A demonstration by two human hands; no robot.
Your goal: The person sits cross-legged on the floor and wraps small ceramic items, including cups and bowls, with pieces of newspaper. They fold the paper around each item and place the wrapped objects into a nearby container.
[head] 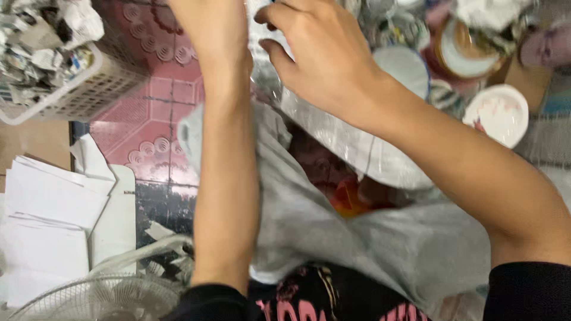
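At far left a basket [77,89] keeps crumpled paper together. Our left hand [205,24] reaches up, its grip cut off from view. Our right hand [321,53] pinches clear plastic wrap [357,142] taut above grey cloth [333,232].

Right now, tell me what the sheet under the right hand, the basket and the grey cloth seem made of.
The sheet under the right hand looks like thin clear plastic film: glossy, crinkled, see-through. The basket seems moulded white plastic, with a regular lattice wall. The grey cloth appears to be soft matte fabric, folding loosely; possibly non-woven.
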